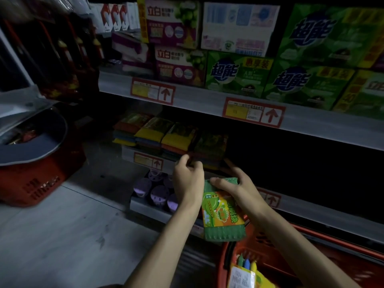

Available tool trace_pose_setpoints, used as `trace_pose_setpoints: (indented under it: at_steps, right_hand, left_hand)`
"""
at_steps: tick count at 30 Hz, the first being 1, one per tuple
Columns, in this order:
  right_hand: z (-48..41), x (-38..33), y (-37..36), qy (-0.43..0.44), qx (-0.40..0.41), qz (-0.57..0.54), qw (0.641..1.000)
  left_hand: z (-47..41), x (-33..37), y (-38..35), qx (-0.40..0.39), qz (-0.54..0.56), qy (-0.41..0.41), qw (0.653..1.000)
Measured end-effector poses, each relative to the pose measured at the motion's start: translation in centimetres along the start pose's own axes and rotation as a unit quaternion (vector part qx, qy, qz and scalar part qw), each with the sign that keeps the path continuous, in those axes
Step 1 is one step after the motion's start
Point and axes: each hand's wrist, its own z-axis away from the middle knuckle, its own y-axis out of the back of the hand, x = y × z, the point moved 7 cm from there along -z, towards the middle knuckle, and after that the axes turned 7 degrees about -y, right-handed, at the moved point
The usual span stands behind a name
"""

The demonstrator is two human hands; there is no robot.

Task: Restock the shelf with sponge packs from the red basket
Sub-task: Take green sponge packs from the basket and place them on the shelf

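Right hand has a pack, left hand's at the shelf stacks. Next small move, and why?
Likely carry the sponge pack, gripped by the right hand, up and forward onto the rightmost stack. It is already out of the red basket and just below that shelf, where the left hand touches the stack's front, seemingly steadying it.
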Motion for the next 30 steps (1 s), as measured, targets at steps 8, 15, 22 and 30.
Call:
trace_pose_setpoints:
  at_steps: [8,15,22,30]
  right_hand:
    - [-0.4,0.0,-0.4,0.004,-0.003,0.016,1.000]
    - [-0.5,0.3,-0.5,-0.002,0.002,0.011,1.000]
    - [-0.3,0.6,-0.3,0.003,0.011,-0.008,1.000]
    - [-0.2,0.4,-0.5,0.012,-0.002,-0.021,1.000]
  left_hand:
    - [-0.2,-0.1,0.1,-0.003,0.008,-0.008,1.000]
    - [-0.6,-0.4,0.7,0.001,0.015,0.000,1.000]
    - [-0.8,-1.0,1.1,0.001,0.023,0.024,0.999]
    - [-0.5,-1.3,2.1,-0.003,0.091,0.060,0.994]
